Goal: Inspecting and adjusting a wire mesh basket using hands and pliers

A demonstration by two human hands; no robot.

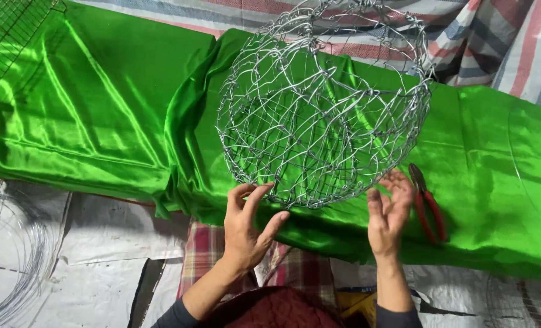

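**Two hands at the lower rim of a wire mesh ball on green satin**

Green satin cloth (100,115) covers most of the frame, upper left to far right, creased and glossy, with a second folded layer bunched through the centre. Under it along the top edge, a striped tarp (501,42) in red, blue and white. Lower part of the frame: pale sheeting (106,243) on the ground, with a plaid cloth (203,249) at bottom centre.

Wire mesh ball (322,103), silvery, rounded, open weave, sits centre to upper centre on the satin; its top runs out of frame. Dark wire grid panel (9,36) in the upper left corner, lying on the satin. Coil of thin wire (9,261) at lower left on the sheeting.

Left hand (246,228), lower centre: fingers spread and half curled, thumb out, fingertips touching the ball's lower edge; cannot tell whether any wire is actually pinched. Right hand (389,212), lower right of centre: palm facing the ball, fingers loosely open and fanned, fingertips at the ball's lower right rim, nothing gripped.

Red-handled pliers (428,203) lie on the satin just beside the right hand, jaws pointing toward the top of the frame, not held.
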